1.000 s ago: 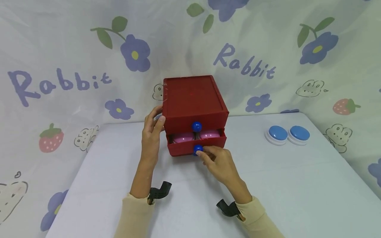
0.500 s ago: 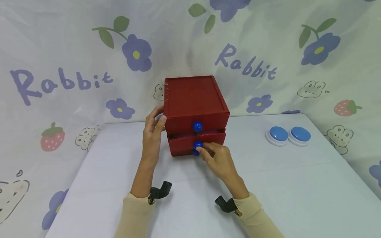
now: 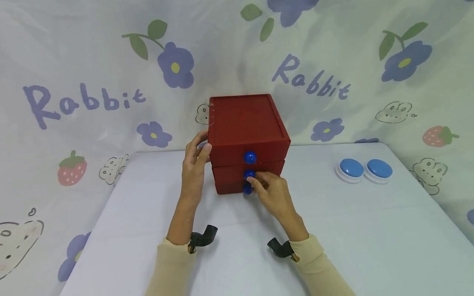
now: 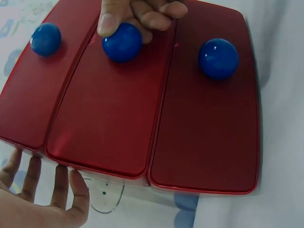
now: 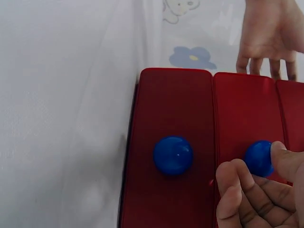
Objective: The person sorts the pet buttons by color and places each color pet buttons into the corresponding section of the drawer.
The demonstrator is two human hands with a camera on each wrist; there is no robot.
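A red drawer cabinet [image 3: 247,119] stands on the table in the head view, with three drawers, each bearing a round blue knob. All three drawer fronts sit flush in the left wrist view. My right hand [image 3: 273,191] pinches the middle drawer's knob [image 4: 122,42], thumb on one side and fingers curled at the other. The top knob [image 3: 250,157] and the bottom knob [image 5: 173,155] are untouched. My left hand [image 3: 194,172] rests against the cabinet's left side, fingers extended along it and thumb near the front corner. The drawers' contents are hidden.
Two round blue push buttons with white bases, a left one [image 3: 351,169] and a right one [image 3: 378,170], stand side by side at the right of the white table [image 3: 370,238]. A printed cloth [image 3: 237,53] hangs behind the cabinet.
The middle drawer, which stood out with pink items showing inside, has slid back into the cabinet, pushed by my right hand at its knob. My left hand has stayed at the side.
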